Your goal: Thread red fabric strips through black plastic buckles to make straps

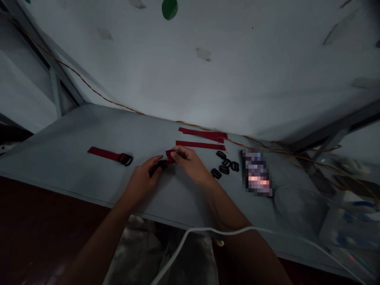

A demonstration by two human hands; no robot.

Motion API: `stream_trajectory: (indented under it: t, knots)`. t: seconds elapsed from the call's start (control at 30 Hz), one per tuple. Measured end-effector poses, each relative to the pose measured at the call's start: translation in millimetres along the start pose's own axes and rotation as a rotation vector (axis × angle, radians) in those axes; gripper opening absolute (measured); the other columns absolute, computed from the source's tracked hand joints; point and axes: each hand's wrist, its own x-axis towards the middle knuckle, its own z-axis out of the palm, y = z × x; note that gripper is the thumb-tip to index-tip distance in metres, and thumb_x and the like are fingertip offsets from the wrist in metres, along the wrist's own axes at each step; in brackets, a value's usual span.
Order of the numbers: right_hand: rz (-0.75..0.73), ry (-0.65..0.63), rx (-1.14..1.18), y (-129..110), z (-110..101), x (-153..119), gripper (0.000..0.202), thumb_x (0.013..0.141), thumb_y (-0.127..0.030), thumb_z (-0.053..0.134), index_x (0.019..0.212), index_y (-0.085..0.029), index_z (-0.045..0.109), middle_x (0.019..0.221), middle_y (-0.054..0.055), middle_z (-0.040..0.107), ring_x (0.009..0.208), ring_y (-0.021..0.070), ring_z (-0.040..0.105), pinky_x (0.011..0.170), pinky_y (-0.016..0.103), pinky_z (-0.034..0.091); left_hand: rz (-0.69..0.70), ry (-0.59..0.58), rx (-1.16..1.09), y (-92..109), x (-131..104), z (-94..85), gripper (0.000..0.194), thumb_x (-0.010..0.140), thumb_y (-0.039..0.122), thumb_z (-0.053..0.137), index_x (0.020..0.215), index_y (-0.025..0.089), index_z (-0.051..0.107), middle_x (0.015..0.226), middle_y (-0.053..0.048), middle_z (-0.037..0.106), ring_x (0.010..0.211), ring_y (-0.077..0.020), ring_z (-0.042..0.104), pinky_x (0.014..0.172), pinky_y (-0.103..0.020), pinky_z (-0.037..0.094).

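Note:
Over the middle of the grey table, my left hand is closed on a black buckle, mostly hidden by the fingers. My right hand pinches a short red strap right beside the buckle. Whether the strap passes through the buckle I cannot tell. To the left lies another red strap with black buckles at its right end. Several loose red straps lie just beyond my right hand. Several loose black buckles are scattered to its right.
A phone-like object, blurred out, lies right of the loose buckles. Beside it stands a clear round container. Thin orange wires run along the back of the table, below a white wall. A white cable crosses in front.

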Motion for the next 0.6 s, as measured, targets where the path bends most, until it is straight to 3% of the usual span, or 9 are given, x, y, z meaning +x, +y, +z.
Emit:
stream_trajectory:
  t: [0.13, 0.27, 0.4, 0.6]
  knots:
    - [-0.003, -0.008, 0.025, 2, 2, 0, 0.028, 0.084, -0.044, 0.068, 0.092, -0.017, 0.064, 0.081, 0.0, 0.06, 0.074, 0.0119, 0.057, 0.075, 0.027, 0.047, -0.012, 0.023, -0.075, 0, 0, 0.3, 0.041, 0.088, 0.031, 0.061, 0.127, 0.023, 0.06, 0.114, -0.006, 0.075, 0.105, -0.0224, 0.071, 0.095, -0.037, 0.056]
    - [0.113, -0.035, 0.107, 5, 5, 0, 0.033, 0.079, -0.045, 0.072, 0.092, -0.016, 0.065, 0.084, 0.002, 0.063, 0.074, 0.0127, 0.058, 0.076, 0.029, 0.047, -0.011, 0.12, -0.104, -1, -1, 0.4, 0.027, 0.088, 0.026, 0.058, 0.114, 0.022, 0.065, 0.112, -0.006, 0.074, 0.104, -0.0204, 0.071, 0.094, -0.035, 0.057]
    - [0.083, 0.004, 0.053, 2, 10, -2, 0.032, 0.08, -0.045, 0.071, 0.089, -0.015, 0.065, 0.082, 0.001, 0.062, 0.073, 0.0114, 0.054, 0.073, 0.027, 0.043, 0.019, 0.178, -0.055, 0, -2, -0.3, 0.023, 0.089, 0.024, 0.056, 0.11, 0.022, 0.066, 0.107, -0.005, 0.075, 0.1, -0.0198, 0.072, 0.09, -0.035, 0.058]
    - [0.075, -0.056, 0.062, -6, 15, -6, 0.032, 0.081, -0.045, 0.071, 0.091, -0.015, 0.067, 0.085, 0.001, 0.064, 0.077, 0.012, 0.055, 0.077, 0.027, 0.041, 0.07, 0.291, 0.1, 5, -3, -2.9, 0.021, 0.089, 0.02, 0.054, 0.103, 0.02, 0.07, 0.1, -0.005, 0.074, 0.092, -0.0184, 0.069, 0.081, -0.031, 0.057]
